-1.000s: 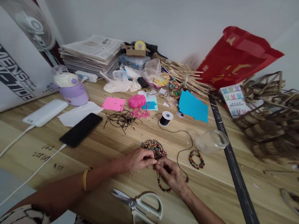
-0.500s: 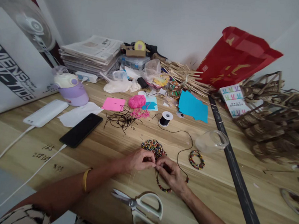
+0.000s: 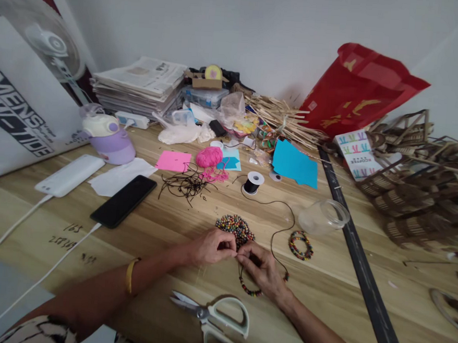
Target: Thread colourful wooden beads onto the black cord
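My left hand (image 3: 215, 248) and my right hand (image 3: 262, 270) meet fingertip to fingertip, both pinched. A strand of black cord comes down from my right fingertips and carries a curve of strung colourful beads (image 3: 249, 289), which passes beneath that hand. What lies in my left fingertips is too small to make out. Just beyond the fingers is a pile of loose multicoloured beads (image 3: 236, 227), partly hidden by the hands. From the spool of black cord (image 3: 252, 183) a line winds right and back to a few beads beside my right wrist.
Green-handled scissors (image 3: 203, 312) lie partly spread in front of me. A coiled bead bracelet (image 3: 301, 245) and clear jar (image 3: 323, 217) sit to the right. Cord scraps (image 3: 187, 183), pink yarn (image 3: 209, 157) and a phone (image 3: 125, 201) are left; wooden models (image 3: 408, 184) stand far right.
My pinched fingertips have shifted very slightly to the left, still touching. The beads, spool and scissors stay where they were.
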Available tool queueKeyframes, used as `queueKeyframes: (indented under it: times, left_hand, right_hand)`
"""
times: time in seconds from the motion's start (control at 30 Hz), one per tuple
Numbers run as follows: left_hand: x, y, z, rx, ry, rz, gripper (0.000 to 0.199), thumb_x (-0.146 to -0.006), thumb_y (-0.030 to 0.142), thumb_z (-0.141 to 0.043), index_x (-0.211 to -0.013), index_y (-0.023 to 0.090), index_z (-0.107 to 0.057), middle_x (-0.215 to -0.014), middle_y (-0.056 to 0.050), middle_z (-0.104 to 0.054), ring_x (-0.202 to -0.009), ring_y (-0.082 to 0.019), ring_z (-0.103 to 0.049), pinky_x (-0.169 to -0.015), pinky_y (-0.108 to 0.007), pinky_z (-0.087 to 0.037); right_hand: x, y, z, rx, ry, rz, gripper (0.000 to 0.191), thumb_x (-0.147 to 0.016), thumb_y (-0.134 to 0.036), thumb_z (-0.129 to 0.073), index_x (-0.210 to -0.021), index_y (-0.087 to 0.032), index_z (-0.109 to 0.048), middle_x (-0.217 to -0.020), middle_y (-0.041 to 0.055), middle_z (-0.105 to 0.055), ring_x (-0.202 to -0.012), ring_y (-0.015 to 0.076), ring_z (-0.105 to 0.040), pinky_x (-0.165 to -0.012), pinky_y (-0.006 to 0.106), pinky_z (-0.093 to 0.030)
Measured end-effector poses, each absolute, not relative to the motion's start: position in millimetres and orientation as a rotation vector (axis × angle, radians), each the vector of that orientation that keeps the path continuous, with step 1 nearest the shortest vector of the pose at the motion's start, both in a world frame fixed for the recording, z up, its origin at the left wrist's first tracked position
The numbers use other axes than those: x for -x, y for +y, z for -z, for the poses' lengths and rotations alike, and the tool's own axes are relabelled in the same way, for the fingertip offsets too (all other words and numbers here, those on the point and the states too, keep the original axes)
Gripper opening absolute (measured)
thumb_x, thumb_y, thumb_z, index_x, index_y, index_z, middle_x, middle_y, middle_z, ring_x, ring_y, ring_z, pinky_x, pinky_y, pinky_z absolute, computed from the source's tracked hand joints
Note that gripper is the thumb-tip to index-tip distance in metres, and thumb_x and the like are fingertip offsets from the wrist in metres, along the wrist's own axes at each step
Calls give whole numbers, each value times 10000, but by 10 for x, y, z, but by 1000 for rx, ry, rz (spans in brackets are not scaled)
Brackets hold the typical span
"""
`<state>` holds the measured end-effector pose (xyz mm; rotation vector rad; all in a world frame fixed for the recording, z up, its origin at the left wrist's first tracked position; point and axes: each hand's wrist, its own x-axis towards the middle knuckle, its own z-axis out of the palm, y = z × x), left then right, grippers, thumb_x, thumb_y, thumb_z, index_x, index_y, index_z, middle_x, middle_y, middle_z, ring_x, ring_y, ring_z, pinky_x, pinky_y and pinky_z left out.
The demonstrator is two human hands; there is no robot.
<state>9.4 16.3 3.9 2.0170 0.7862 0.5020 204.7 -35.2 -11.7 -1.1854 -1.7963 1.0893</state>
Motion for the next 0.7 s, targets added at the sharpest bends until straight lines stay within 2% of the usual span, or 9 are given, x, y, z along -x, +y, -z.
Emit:
queueKeyframes:
  times: [0.3,0.47,0.7]
  left_hand:
    - [93,400,-125,-1697,1006,-705,177,-793,279,-590,-744,111,-619,-653,-12,-634,-591,-104,-540,-566,-196,-417]
    - [210,511,-110,-1827,1104,-765,154,-787,258,-593,-770,117,-653,-754,-38,-670,-679,-127,-571,-637,-221,-447]
    - [296,602,-11,-2137,1207,-673,86,-794,164,-612,-809,145,-694,-829,-52,-666,-736,-140,-574,-686,-235,-452]
  right_hand:
    - [-2077,-353,169,1206,-1725,-1180,290,-885,-417,-537,-740,-168,-572,-655,0,-509,-608,127,-444,-552,232,-350]
    - [-2089,-355,177,1197,-1719,-1204,295,-884,-426,-537,-744,-170,-581,-650,-5,-494,-600,125,-437,-545,227,-352]
    - [-2091,-351,142,1189,-1758,-1171,273,-891,-391,-527,-735,-171,-569,-673,4,-511,-641,138,-469,-591,240,-378]
